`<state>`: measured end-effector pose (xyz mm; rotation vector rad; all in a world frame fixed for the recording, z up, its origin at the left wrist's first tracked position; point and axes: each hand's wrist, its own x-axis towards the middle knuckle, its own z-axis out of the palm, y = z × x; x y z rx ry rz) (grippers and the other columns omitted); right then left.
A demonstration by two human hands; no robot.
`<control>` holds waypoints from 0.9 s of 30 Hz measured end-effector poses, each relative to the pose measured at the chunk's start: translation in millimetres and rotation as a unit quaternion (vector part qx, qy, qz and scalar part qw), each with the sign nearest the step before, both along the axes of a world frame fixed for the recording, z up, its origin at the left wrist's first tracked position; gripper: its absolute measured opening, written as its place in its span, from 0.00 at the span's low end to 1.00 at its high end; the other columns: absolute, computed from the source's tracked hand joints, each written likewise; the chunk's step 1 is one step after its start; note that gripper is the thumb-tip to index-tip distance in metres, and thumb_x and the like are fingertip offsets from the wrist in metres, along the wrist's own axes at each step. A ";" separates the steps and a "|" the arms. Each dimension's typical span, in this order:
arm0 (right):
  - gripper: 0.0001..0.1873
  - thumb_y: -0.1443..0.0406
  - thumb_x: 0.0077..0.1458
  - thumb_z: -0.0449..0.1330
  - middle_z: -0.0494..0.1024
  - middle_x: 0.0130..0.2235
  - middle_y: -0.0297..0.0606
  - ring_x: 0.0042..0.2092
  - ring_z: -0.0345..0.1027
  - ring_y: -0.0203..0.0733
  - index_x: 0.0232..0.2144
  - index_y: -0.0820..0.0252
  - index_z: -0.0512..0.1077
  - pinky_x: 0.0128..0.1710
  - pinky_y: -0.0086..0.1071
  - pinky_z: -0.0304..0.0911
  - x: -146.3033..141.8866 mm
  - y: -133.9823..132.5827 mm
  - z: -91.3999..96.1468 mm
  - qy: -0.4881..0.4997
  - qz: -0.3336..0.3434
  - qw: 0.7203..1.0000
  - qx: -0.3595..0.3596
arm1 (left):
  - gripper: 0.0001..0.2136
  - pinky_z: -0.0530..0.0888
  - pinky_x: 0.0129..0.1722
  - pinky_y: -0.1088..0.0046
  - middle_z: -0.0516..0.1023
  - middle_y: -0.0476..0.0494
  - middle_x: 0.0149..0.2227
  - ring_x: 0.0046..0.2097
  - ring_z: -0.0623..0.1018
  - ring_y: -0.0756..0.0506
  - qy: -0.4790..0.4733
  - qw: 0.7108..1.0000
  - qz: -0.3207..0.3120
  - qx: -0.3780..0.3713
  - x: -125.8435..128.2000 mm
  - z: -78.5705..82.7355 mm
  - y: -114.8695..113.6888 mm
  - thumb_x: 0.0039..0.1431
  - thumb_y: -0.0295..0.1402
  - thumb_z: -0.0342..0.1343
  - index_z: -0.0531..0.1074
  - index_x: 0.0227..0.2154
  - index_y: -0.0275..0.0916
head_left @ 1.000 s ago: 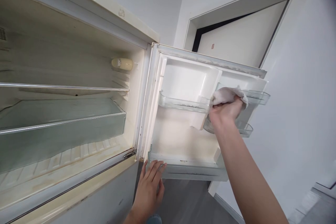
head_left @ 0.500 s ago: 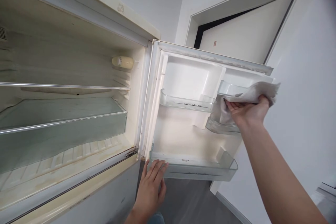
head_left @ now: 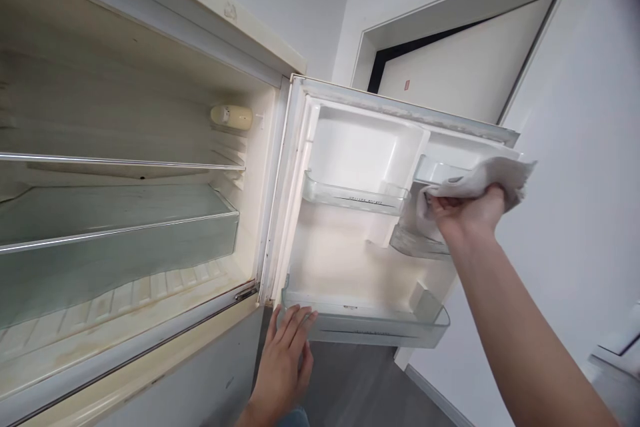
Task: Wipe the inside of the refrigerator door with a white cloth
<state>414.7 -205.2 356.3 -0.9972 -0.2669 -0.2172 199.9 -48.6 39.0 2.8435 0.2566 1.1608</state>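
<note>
While the fridge door (head_left: 350, 260) stood open, the right hand (head_left: 467, 215) gripped a white cloth (head_left: 493, 177) — fingers closed around it — and pressed it against the clear upper door bin (head_left: 434, 170) at the door's outer edge. The left hand (head_left: 286, 355) lay flat with loosely spread fingers, holding nothing — its fingertips touched the near corner of the bottom door bin (head_left: 380, 330). Inside the cabinet to the left ran glass shelves (head_left: 120, 227).

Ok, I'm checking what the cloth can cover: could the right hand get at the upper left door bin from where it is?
Probably yes. The right hand grips the cloth at the right-side bin; the upper left door bin sits just beside it, and nothing stands between them.
</note>
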 end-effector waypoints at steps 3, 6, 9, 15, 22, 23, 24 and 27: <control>0.24 0.52 0.61 0.36 0.69 0.51 0.45 0.55 0.66 0.38 0.49 0.55 0.61 0.48 0.29 0.69 -19.5 15.8 -1.7 -0.008 0.040 0.999 0.012 | 0.32 0.68 0.62 0.46 0.71 0.47 0.60 0.62 0.68 0.43 -0.006 1.000 -0.001 0.000 -0.5 -0.3 -0.5 0.59 0.23 0.44 0.46 0.66 0.46; 0.19 0.54 0.62 0.41 0.70 0.51 0.42 0.54 0.66 0.38 0.49 0.54 0.62 0.49 0.29 0.69 -31.7 27.4 -5.4 -0.025 0.050 0.998 0.011 | 0.32 0.68 0.62 0.47 0.72 0.46 0.60 0.62 0.69 0.42 -0.017 1.000 -0.003 -0.001 -0.7 -0.4 -0.6 0.58 0.23 0.45 0.49 0.65 0.46; 0.14 0.56 0.61 0.49 0.70 0.52 0.39 0.54 0.66 0.36 0.47 0.53 0.63 0.52 0.28 0.67 -37.6 34.2 -9.0 -0.027 0.048 0.997 0.052 | 0.30 0.68 0.61 0.47 0.72 0.46 0.59 0.61 0.69 0.42 -0.026 1.000 -0.003 -0.002 -0.3 -0.7 0.0 0.58 0.23 0.46 0.52 0.64 0.46; 0.09 0.62 0.58 0.53 0.72 0.51 0.37 0.55 0.67 0.39 0.42 0.54 0.65 0.52 0.35 0.69 -40.1 20.2 -29.6 -0.072 0.028 0.996 0.032 | 0.29 0.67 0.62 0.46 0.72 0.47 0.60 0.62 0.69 0.42 -0.020 1.000 0.000 0.008 0.8 -2.6 2.0 0.58 0.23 0.45 0.55 0.63 0.46; 0.15 0.57 0.54 0.54 0.73 0.49 0.47 0.57 0.63 0.51 0.38 0.60 0.72 0.59 0.42 0.59 6.7 -28.5 -60.4 -0.105 -0.181 0.931 -0.299 | 0.31 0.68 0.61 0.47 0.72 0.48 0.59 0.62 0.68 0.43 -0.025 0.999 0.010 0.023 2.6 -7.6 5.0 0.59 0.23 0.45 0.50 0.65 0.45; 0.17 0.56 0.55 0.53 0.71 0.52 0.51 0.59 0.61 0.55 0.38 0.63 0.73 0.61 0.44 0.56 15.4 -32.9 -59.5 -0.131 -0.214 0.891 -0.379 | 0.31 0.68 0.61 0.47 0.73 0.47 0.59 0.62 0.69 0.43 -0.027 0.999 0.011 0.023 2.8 -8.4 5.4 0.58 0.23 0.45 0.50 0.65 0.45; 0.20 0.56 0.56 0.51 0.68 0.55 0.56 0.61 0.57 0.57 0.40 0.66 0.74 0.62 0.46 0.53 23.0 -36.0 -57.4 -0.159 -0.242 0.847 -0.446 | 0.31 0.68 0.61 0.47 0.73 0.47 0.58 0.61 0.69 0.43 -0.029 0.999 0.013 0.021 2.9 -9.0 5.8 0.58 0.23 0.46 0.51 0.64 0.45; 0.28 0.58 0.58 0.48 0.59 0.61 0.66 0.64 0.51 0.64 0.52 0.75 0.68 0.63 0.50 0.48 36.8 -38.0 -48.3 -0.190 -0.294 0.751 -0.560 | 0.29 0.68 0.61 0.48 0.73 0.47 0.58 0.61 0.69 0.42 -0.035 0.999 0.019 0.014 2.7 -9.0 6.1 0.59 0.24 0.47 0.54 0.63 0.47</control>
